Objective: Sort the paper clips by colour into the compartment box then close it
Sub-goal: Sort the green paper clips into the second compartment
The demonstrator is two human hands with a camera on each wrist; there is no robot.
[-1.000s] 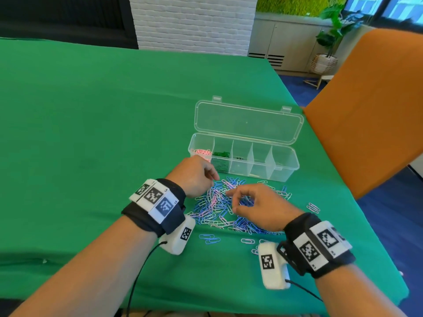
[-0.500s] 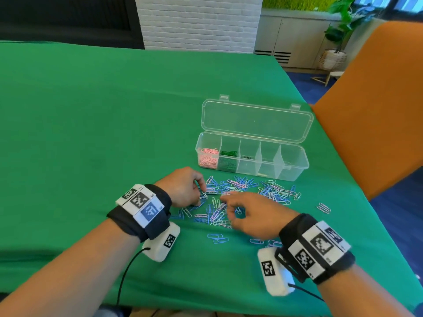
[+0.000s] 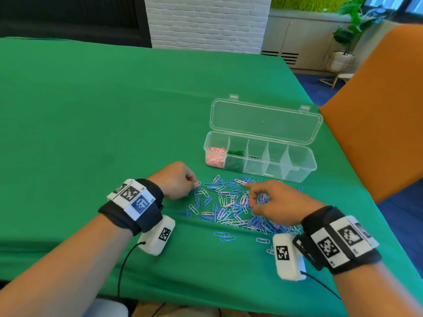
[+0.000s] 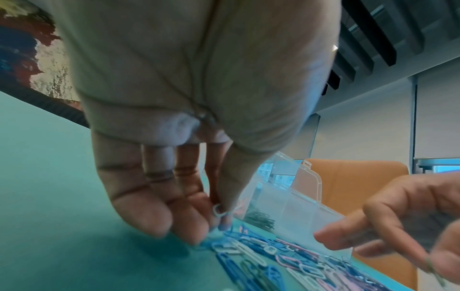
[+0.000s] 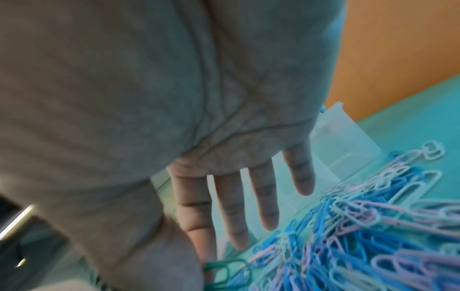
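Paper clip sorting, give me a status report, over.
Left hand pinches a white paper clip; right hand holds a green clip. Clear plastic compartment box open, pink and green sorted. Blue, pink, white pile remains; nothing blocking.

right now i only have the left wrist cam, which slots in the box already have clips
observer: Head view: pink clips fill the leftmost slot of the box, and green clips fill the next slot.
operator: my left grip pinches a white clip, what about the right one
observer: Right wrist view: the right grip seems to pinch a single green clip between thumb and forefinger.
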